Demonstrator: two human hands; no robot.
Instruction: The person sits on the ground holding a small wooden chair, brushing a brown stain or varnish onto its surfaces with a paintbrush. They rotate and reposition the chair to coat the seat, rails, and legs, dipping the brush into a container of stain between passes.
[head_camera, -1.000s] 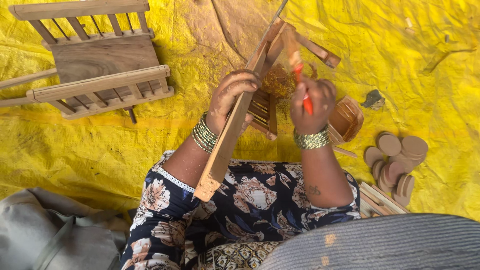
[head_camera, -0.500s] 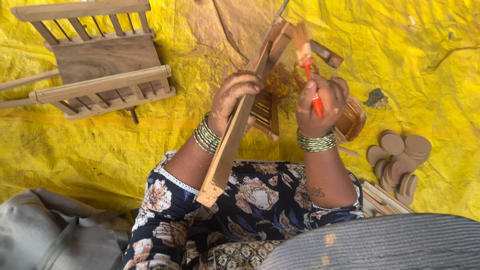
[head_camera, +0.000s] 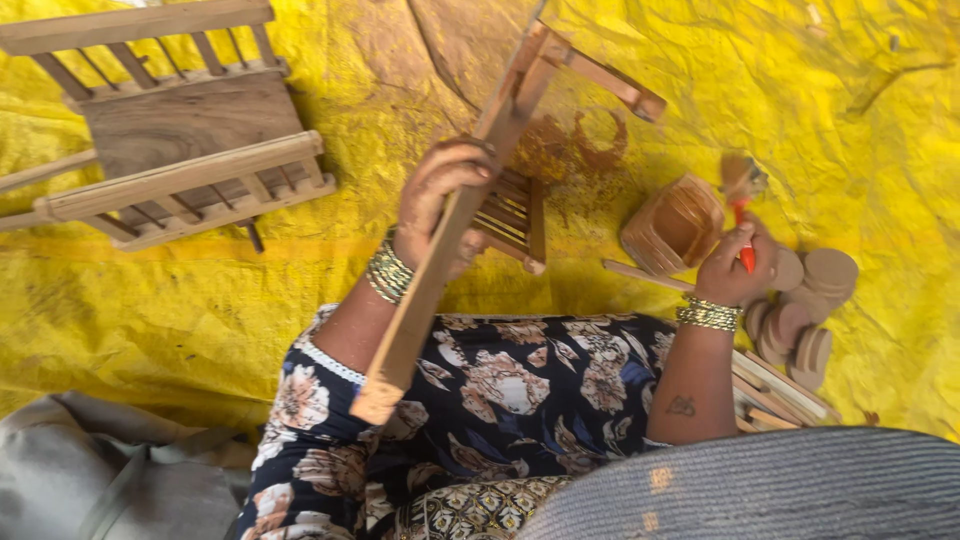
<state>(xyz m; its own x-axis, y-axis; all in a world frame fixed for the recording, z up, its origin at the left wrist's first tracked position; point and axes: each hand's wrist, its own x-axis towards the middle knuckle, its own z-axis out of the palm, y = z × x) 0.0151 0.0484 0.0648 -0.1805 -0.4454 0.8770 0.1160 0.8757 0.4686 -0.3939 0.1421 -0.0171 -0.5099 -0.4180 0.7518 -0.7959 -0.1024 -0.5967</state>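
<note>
Your left hand (head_camera: 440, 205) is closed around the long rail of a wooden slatted frame (head_camera: 470, 215), holding it up off the sheet with its lower end slanting toward your lap and its crosspiece pointing away from you. Your right hand (head_camera: 735, 265) pinches a small brush with a red handle (head_camera: 745, 225), whose bristles hang just above the open brown container (head_camera: 675, 222) that sits right beside that hand. Under both hands lies the yellow sheet (head_camera: 880, 120), blotched with brown stain just beyond the frame. Well to the left of your left hand rests a larger wooden slatted cart body (head_camera: 180, 150) on its side. Just right of your right hand is a heap of round wooden discs (head_camera: 805, 300), and thin wooden sticks (head_camera: 775, 385) lie close by your right forearm. From this it looks as if you are loading the brush, part-way through coating the frame. Your next move would call for carrying the wet bristles across to the raised frame without dripping, and for keeping your left-hand grip steady so the slats face the brush.
</note>
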